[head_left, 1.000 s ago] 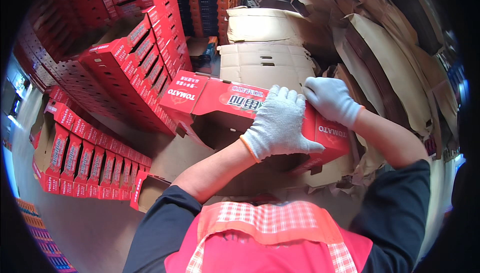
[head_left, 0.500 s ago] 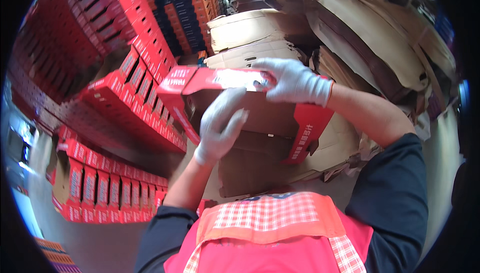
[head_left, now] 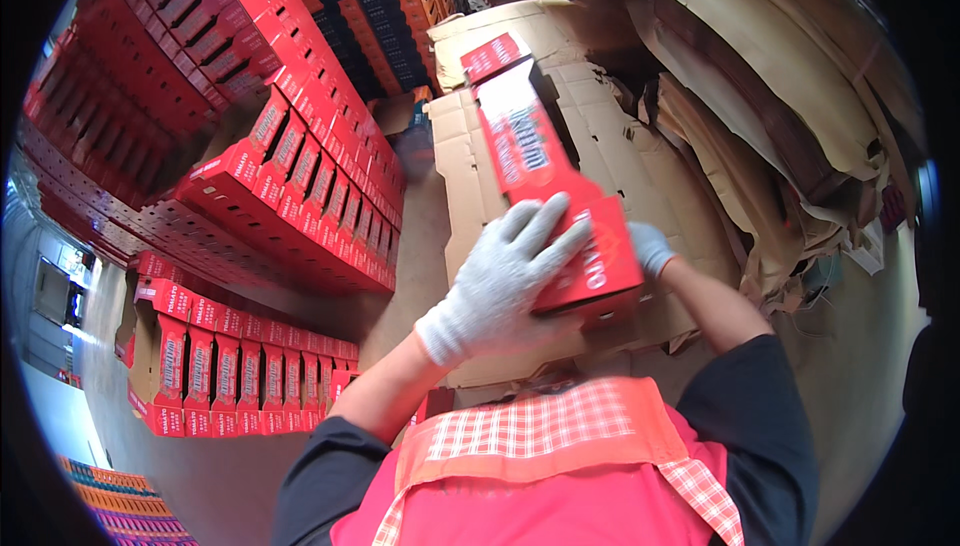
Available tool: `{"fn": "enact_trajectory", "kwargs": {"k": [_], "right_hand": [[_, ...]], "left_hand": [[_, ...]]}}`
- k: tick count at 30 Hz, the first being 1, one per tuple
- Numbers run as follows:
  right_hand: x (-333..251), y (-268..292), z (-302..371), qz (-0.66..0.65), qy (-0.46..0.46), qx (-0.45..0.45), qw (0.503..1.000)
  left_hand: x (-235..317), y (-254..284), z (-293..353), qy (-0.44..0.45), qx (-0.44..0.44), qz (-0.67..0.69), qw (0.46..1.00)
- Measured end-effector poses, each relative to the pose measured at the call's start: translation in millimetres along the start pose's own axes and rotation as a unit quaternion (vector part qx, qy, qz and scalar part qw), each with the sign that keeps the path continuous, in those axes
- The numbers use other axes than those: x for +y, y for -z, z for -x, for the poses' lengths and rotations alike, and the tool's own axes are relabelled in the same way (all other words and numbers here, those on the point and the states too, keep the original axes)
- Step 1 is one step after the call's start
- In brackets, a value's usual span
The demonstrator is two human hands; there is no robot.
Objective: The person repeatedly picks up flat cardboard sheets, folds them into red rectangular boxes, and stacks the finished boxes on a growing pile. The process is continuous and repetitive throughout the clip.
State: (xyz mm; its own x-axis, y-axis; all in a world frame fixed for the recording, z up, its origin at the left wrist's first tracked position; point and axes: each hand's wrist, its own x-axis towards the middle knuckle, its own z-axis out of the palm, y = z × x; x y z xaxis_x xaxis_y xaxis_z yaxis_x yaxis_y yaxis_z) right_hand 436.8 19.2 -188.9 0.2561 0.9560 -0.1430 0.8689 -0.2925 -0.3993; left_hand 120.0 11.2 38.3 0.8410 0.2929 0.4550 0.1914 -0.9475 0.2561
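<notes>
A red cardboard carton (head_left: 521,134) with white lettering is held in front of me, its long side running away from me and its near end close to my chest. My left hand (head_left: 512,281), in a grey-white knit glove, grips the near left corner, fingers laid over the red end panel. On the other side, my gloved right hand (head_left: 651,248) presses against the carton's near right edge; its fingertips are hidden behind the box. Beneath the carton lies a stack of flattened brown cardboard (head_left: 465,216).
Tall stacks of red cartons (head_left: 290,166) rise on the left, with a lower row of similar cartons (head_left: 230,366) nearer me. Orange and dark boxes (head_left: 370,16) stand at the back. Piled folded brown cardboard (head_left: 760,76) leans on the right.
The carton has turned from lying crosswise to pointing away from me. My right hand has come down from its far edge to its near right side; my left hand now grips the near end.
</notes>
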Motion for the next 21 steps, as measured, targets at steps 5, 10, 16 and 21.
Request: {"fn": "enact_trajectory", "kwargs": {"k": [5, 10, 16, 21], "right_hand": [[-56.1, 161.0, 35.3, -0.560, 0.196, 0.272, 0.758], [-133.4, 206.4, 113.5, -0.268, 0.318, 0.175, 0.892], [-166.3, 221.7, 106.0, -0.183, 0.138, -0.030, 0.973], [-187.0, 214.8, 84.3, -0.057, 0.270, -0.016, 0.961]], "left_hand": [[22.7, -48.3, -50.0, -0.047, 0.148, 0.004, 0.988], [14.2, -81.9, -62.0, -0.056, 0.302, 0.079, 0.948], [18.6, -115.8, -45.0, 0.066, 0.377, 0.175, 0.907], [27.2, -127.5, -43.2, 0.184, 0.248, 0.293, 0.905]]}}
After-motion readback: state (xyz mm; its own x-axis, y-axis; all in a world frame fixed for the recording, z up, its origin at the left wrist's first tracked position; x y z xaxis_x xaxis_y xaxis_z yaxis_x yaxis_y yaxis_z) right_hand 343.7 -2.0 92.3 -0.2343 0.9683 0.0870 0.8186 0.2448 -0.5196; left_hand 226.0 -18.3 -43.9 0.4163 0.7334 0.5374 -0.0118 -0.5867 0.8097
